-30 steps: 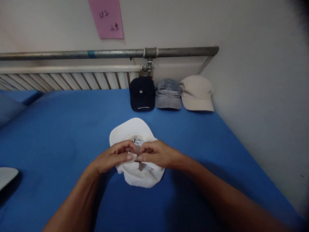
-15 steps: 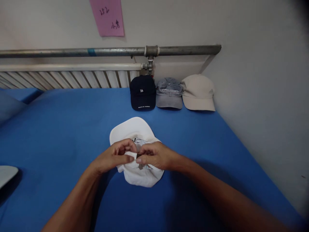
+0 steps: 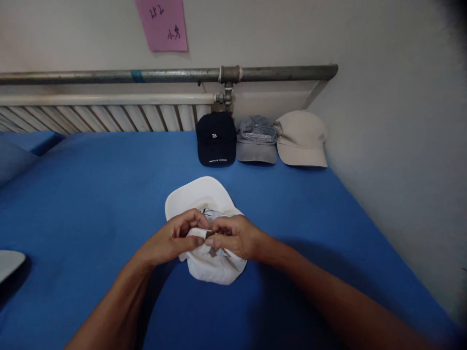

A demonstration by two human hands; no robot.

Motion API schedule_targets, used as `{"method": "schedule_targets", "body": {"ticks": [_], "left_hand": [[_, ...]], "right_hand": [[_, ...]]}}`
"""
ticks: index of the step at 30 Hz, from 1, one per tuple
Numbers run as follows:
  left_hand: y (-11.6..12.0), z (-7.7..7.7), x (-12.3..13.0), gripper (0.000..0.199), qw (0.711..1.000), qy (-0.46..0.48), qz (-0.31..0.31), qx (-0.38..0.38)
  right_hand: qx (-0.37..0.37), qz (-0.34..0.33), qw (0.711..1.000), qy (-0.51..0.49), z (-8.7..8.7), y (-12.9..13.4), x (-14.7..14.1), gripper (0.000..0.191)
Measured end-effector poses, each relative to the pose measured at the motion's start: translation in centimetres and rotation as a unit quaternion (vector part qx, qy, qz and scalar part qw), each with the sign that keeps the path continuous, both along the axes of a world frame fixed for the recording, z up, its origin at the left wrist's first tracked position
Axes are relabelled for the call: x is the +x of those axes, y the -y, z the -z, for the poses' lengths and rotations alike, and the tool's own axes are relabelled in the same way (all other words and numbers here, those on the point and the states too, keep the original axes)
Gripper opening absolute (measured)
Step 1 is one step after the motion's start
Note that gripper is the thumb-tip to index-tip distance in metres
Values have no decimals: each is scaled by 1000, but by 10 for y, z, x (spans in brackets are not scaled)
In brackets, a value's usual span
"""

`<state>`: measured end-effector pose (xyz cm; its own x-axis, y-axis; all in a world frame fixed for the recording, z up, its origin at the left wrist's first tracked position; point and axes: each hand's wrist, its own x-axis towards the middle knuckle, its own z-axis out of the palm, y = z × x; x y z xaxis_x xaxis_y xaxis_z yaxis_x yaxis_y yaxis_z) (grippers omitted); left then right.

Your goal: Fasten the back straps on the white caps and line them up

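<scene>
A white cap (image 3: 200,195) lies upside down on the blue sheet (image 3: 109,204), its brim pointing away from me and its inside partly showing. My left hand (image 3: 178,238) is closed, with thumb and fingers pinching the white strap at the back edge of the cap. From the other side my right hand (image 3: 237,237) pinches the strap too, close to the left thumb tip. Between the two thumbs a small brownish piece shows at the strap. The fingers hide most of the strap's fastening.
Against the wall stand a black cap (image 3: 216,138), a grey cap (image 3: 257,140) and a beige cap (image 3: 302,138) in a row. Behind them run a metal pipe (image 3: 175,76) and a white radiator (image 3: 146,116). Part of a white object (image 3: 10,263) shows at the left edge.
Both hands stay on the strap; the thumbs and fingers have shifted only slightly, and the right fingertips sit a little closer to the left ones. The view has tilted marginally.
</scene>
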<state>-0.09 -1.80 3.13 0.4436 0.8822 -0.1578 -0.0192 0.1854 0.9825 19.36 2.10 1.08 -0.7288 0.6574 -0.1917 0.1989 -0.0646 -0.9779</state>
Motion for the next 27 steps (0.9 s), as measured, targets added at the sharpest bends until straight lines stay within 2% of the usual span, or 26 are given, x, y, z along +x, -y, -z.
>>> {"method": "schedule_targets", "body": {"ticks": [5, 9, 13, 17, 21, 23, 25, 27], "left_hand": [[0, 3, 2, 11, 1000, 9, -5, 14], [-2, 10, 1, 21, 999, 47, 9, -14], [-2, 14, -4, 27, 998, 53, 16, -21], [0, 9, -9, 23, 999, 8, -1, -33], [2, 4, -17, 18, 998, -44, 10, -53], [3, 4, -23, 18, 997, -43, 8, -61], [4, 5, -31, 18, 998, -17, -15, -62], [6, 9, -38, 18, 998, 23, -36, -49]], "right_hand": [[-23, 25, 999, -17, -1, 1, -1, 28], [-45, 23, 998, -34, 0, 0, -2, 28], [-36, 21, 999, -27, 1, -1, -2, 28], [11, 21, 1000, -1, -1, 0, -1, 28], [71, 30, 997, 20, -13, 1, 1, 28], [77, 72, 994, -4, -23, -3, 4, 22], [95, 159, 982, -34, -29, -11, 11, 19], [122, 246, 959, -64, -28, -24, 18, 16]]}}
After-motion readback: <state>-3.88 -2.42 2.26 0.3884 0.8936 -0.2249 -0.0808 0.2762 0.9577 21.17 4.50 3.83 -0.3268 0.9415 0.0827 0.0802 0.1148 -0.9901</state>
